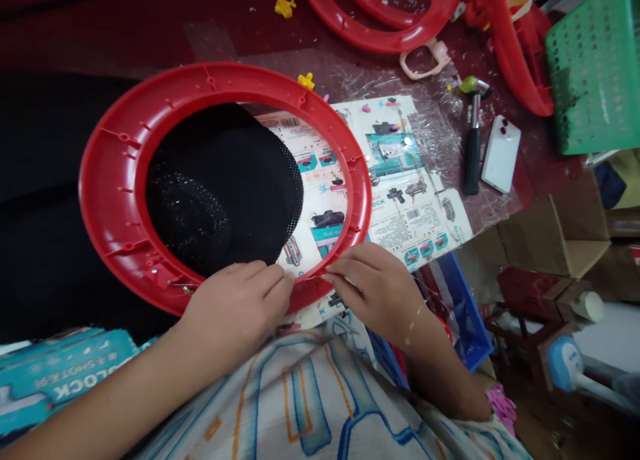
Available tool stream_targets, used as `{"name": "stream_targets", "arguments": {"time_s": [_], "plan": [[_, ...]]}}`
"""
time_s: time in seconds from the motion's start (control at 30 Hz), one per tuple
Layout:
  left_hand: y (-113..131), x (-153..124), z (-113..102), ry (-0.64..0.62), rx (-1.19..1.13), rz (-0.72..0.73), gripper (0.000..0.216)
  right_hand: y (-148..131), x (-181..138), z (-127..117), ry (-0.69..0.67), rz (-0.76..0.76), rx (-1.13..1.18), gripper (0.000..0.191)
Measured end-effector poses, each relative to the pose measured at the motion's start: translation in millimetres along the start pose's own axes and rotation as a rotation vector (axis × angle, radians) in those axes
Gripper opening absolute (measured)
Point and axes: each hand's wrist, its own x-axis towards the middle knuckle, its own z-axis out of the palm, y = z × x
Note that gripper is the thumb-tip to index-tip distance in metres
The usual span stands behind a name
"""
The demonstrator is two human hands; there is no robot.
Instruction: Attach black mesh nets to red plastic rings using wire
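A large red plastic ring (115, 180) lies on the table in front of me, with black mesh fabric (220, 193) inside its opening. My left hand (235, 310) rests on the ring's near rim, fingers curled and pinched at the rim's inner edge. My right hand (375, 287) sits just to the right of it, fingers pinched together on the same rim. The fingertips of both hands nearly meet. What they pinch is too small to make out. A thin metal pin or wire (180, 285) lies on the rim to the left of my left hand.
Printed toy packaging cards (400, 200) lie under the ring. A hammer (473, 140) and a white phone (501, 153) lie to the right. More red rings (380, 40) are at the back, a green basket (595, 67) at far right, cardboard boxes (550, 233) and a blue crate (465, 313) beyond the table edge.
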Motion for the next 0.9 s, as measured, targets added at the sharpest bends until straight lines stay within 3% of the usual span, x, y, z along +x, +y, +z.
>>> {"name": "stream_targets", "arguments": {"time_s": [0.3,0.47,0.6,0.73,0.9], "plan": [[-9.0,-5.6,-2.1,0.069,-0.048,0.067,0.019,-5.1,0.6,11.5,-0.006,0.152,0.045,0.019],[-5.0,0.5,-7.7,0.022,-0.051,-0.039,0.031,-9.7,-2.7,26.3,0.051,0.168,-0.037,0.026],[7.4,10.0,-5.3,-0.016,-0.02,-0.085,0.018,-9.8,-2.6,32.4,0.05,0.159,-0.055,0.028],[15.9,13.4,0.5,-0.03,-0.011,-0.155,0.014,-9.3,-3.2,20.9,0.063,0.128,-0.061,0.026],[11.3,8.2,6.4,0.114,-0.003,-0.131,0.024,-3.0,-1.1,-3.3,0.045,0.02,-0.151,0.025]]}}
